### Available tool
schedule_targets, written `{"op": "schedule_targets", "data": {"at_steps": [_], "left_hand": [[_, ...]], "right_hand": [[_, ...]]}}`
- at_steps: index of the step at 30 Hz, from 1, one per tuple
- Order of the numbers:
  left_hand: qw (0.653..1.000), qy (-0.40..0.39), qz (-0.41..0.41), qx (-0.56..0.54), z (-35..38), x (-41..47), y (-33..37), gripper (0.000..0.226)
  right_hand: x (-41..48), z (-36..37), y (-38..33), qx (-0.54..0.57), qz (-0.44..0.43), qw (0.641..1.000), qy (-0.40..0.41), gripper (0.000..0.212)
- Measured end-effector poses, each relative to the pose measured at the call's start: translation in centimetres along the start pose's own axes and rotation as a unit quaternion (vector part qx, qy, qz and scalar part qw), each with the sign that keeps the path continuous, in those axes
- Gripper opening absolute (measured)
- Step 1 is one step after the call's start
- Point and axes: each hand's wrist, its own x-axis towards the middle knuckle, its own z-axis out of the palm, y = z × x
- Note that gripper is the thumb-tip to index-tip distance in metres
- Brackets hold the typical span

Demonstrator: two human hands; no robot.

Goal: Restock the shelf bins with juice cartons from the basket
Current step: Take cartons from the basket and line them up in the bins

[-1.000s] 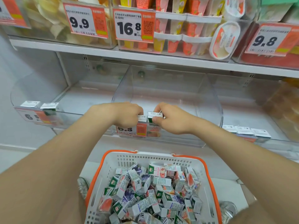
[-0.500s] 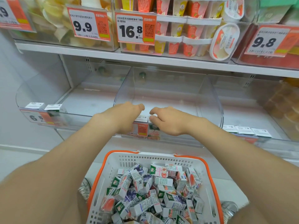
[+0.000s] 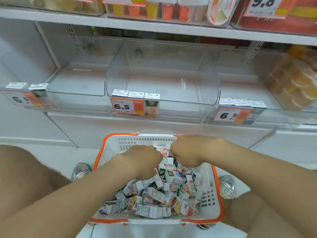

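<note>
Both hands down in the white plastic basket with orange rim [image 3: 109, 150], left hand [image 3: 142, 162] and right hand [image 3: 187, 152] curled close together over the heap of small juice cartons [image 3: 154, 194]; what each grips, cannot tell, a pink-white carton [image 3: 163, 150] shows between them. Middle clear plastic shelf bin [image 3: 163, 74] above has three cartons [image 3: 135, 94] lined along its front-left edge, behind the orange 6.5 price tag [image 3: 127, 106].

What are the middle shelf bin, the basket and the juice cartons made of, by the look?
Middle shelf bin: clear rigid plastic, glossy; the shelf shows through its walls, with glare on the curved edges.
Basket: moulded white plastic, matt, with slotted walls and an orange rim.
Juice cartons: printed paperboard, probably coated; sharp folded edges, slight sheen.
</note>
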Motion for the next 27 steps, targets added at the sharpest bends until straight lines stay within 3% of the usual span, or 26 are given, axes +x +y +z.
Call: {"op": "schedule_targets", "data": {"at_steps": [3,7,9,13,15,17,20,23,27], "left_hand": [[0.997,-0.061,0.001,-0.042,4.1,3.0,-0.2,0.020],[0.990,-0.094,-0.052,-0.097,9.3,5.5,-1.4,0.022],[0.983,-0.108,-0.079,-0.128,11.2,6.0,-1.6,0.028],[0.974,-0.117,-0.090,-0.169,13.6,6.5,-1.8,0.068],[0.978,-0.097,-0.088,-0.160,14.1,6.7,-2.0,0.075],[0.982,-0.069,-0.088,-0.152,14.5,6.8,-2.1,0.073],[0.981,-0.048,-0.097,-0.159,15.1,6.8,-2.6,0.069],[0.975,-0.048,-0.105,-0.189,14.7,6.6,-3.5,0.058],[0.941,-0.036,-0.122,-0.315,12.9,6.0,-4.9,0.051]], "right_hand": [[1.4,3.2,1.0,0.009,0.014,0.999,-0.031,0.027],[4.2,8.2,2.0,0.027,0.020,0.998,-0.052,0.013],[5.4,10.4,2.1,0.058,0.023,0.996,-0.064,0.018],[7.6,14.0,1.9,0.099,0.033,0.991,-0.082,0.054],[8.6,15.4,1.7,0.113,0.025,0.991,-0.070,0.080],[9.7,16.7,1.3,0.126,0.009,0.990,-0.055,0.091],[11.0,18.0,0.2,0.160,0.018,0.985,-0.055,0.086],[11.7,18.5,-0.2,0.164,0.028,0.985,-0.041,0.065],[11.5,18.4,0.3,0.105,0.006,0.994,-0.005,0.046]]}}
